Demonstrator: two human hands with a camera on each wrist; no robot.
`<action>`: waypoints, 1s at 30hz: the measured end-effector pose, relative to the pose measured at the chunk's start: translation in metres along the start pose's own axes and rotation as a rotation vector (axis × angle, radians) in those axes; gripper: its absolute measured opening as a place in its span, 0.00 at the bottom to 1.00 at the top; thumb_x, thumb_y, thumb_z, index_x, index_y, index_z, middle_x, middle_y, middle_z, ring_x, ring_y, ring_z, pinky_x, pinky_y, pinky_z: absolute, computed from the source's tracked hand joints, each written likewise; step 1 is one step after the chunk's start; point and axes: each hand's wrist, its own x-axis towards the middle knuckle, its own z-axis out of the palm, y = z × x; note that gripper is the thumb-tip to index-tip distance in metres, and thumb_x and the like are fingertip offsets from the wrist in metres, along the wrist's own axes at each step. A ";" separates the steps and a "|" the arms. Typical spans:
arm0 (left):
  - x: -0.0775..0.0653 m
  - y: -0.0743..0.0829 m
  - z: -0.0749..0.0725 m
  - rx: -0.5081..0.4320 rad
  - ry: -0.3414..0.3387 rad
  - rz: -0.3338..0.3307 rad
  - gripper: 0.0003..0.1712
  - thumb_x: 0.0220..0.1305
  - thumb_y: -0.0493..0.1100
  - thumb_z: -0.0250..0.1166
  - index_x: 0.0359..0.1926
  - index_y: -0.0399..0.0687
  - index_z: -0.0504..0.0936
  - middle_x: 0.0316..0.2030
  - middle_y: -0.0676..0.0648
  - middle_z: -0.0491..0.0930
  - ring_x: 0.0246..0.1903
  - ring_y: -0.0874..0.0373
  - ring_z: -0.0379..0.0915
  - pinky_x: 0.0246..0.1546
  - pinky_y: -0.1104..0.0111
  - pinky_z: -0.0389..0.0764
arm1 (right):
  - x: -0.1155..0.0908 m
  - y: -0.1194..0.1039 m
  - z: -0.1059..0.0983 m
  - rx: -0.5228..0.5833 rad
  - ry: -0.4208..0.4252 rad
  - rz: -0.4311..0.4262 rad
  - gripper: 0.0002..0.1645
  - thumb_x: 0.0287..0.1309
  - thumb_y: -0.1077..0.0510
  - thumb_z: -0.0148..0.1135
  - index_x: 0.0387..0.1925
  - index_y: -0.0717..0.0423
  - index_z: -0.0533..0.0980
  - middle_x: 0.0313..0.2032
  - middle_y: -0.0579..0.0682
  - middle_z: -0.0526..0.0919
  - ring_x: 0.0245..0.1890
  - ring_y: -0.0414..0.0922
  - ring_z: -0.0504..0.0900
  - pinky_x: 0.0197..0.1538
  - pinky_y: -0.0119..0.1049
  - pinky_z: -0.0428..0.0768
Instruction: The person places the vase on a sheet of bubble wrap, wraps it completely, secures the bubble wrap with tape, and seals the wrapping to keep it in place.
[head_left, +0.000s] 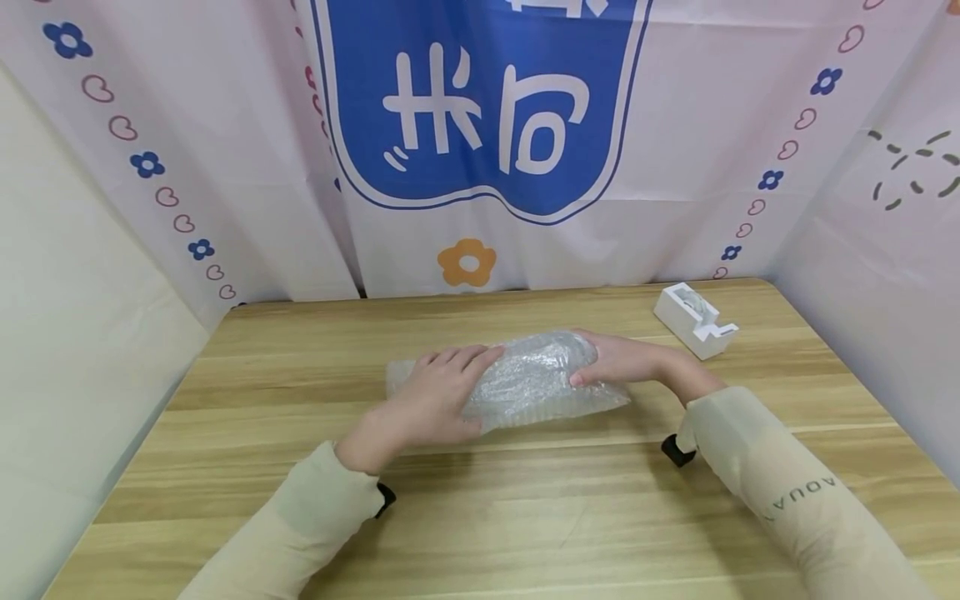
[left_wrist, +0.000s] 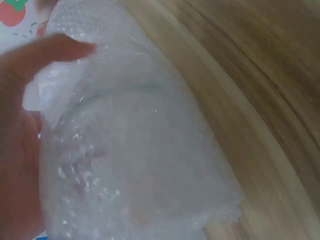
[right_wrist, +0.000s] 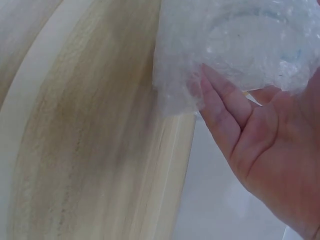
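Note:
A bundle of clear bubble wrap [head_left: 532, 383] lies crosswise over the middle of the table, its loose edges showing at both ends. Over its left part, my left hand [head_left: 431, 400] grips with the fingers on top and the thumb on the near side. My right hand [head_left: 630, 360] holds the other end, thumb in front and fingers behind. In the right wrist view, a faint round outline shows through the wrap [right_wrist: 245, 45]; what is inside cannot be made out. The left wrist view has the left thumb [left_wrist: 60, 47] against the plastic.
A white tape dispenser [head_left: 693, 321] with a roll in it stands at the back right of the wooden table [head_left: 517, 517]. Behind the table hangs a printed curtain [head_left: 405, 242]. Pale walls rise at both sides.

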 end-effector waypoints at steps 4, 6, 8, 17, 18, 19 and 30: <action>0.000 -0.003 0.000 -0.056 -0.024 -0.014 0.58 0.57 0.58 0.74 0.81 0.51 0.52 0.74 0.40 0.63 0.71 0.36 0.59 0.68 0.37 0.60 | 0.000 -0.001 0.000 -0.004 0.017 -0.015 0.61 0.63 0.38 0.66 0.81 0.62 0.45 0.77 0.65 0.55 0.76 0.63 0.53 0.75 0.61 0.53; 0.001 -0.003 0.000 -0.066 -0.030 -0.024 0.60 0.56 0.60 0.75 0.81 0.52 0.52 0.74 0.40 0.62 0.72 0.36 0.58 0.69 0.38 0.58 | 0.000 -0.001 0.001 -0.003 0.032 -0.021 0.61 0.63 0.39 0.67 0.81 0.60 0.45 0.77 0.65 0.55 0.76 0.63 0.54 0.74 0.63 0.53; 0.002 -0.004 0.001 -0.071 -0.030 -0.035 0.62 0.54 0.61 0.77 0.81 0.52 0.51 0.74 0.40 0.63 0.72 0.37 0.58 0.70 0.38 0.57 | -0.002 -0.002 0.002 -0.011 0.050 -0.022 0.61 0.63 0.39 0.67 0.82 0.58 0.44 0.78 0.65 0.53 0.76 0.64 0.53 0.74 0.64 0.53; 0.007 -0.005 0.007 -0.034 -0.021 -0.056 0.68 0.47 0.58 0.83 0.81 0.52 0.52 0.72 0.41 0.66 0.70 0.38 0.61 0.68 0.39 0.61 | -0.010 -0.014 0.003 -0.185 0.210 -0.142 0.62 0.59 0.42 0.74 0.82 0.55 0.47 0.79 0.64 0.48 0.76 0.66 0.50 0.73 0.66 0.53; 0.008 -0.005 0.007 -0.036 -0.021 -0.059 0.68 0.47 0.58 0.83 0.81 0.52 0.53 0.72 0.41 0.66 0.70 0.38 0.62 0.68 0.39 0.61 | -0.011 -0.017 0.003 -0.226 0.227 -0.165 0.59 0.59 0.43 0.74 0.81 0.55 0.51 0.78 0.63 0.51 0.76 0.66 0.53 0.73 0.66 0.55; 0.008 -0.006 0.008 -0.038 -0.020 -0.061 0.67 0.47 0.57 0.84 0.81 0.51 0.53 0.72 0.41 0.67 0.70 0.39 0.62 0.68 0.40 0.62 | -0.012 -0.020 0.003 -0.270 0.240 -0.186 0.56 0.59 0.43 0.74 0.79 0.56 0.55 0.77 0.63 0.55 0.75 0.65 0.56 0.72 0.65 0.57; 0.016 -0.014 0.005 -0.056 -0.020 -0.054 0.65 0.46 0.56 0.84 0.80 0.48 0.57 0.70 0.39 0.70 0.68 0.39 0.65 0.66 0.40 0.65 | -0.009 -0.019 0.014 -0.348 0.255 -0.197 0.78 0.33 0.44 0.89 0.79 0.60 0.52 0.73 0.62 0.65 0.69 0.61 0.69 0.69 0.59 0.67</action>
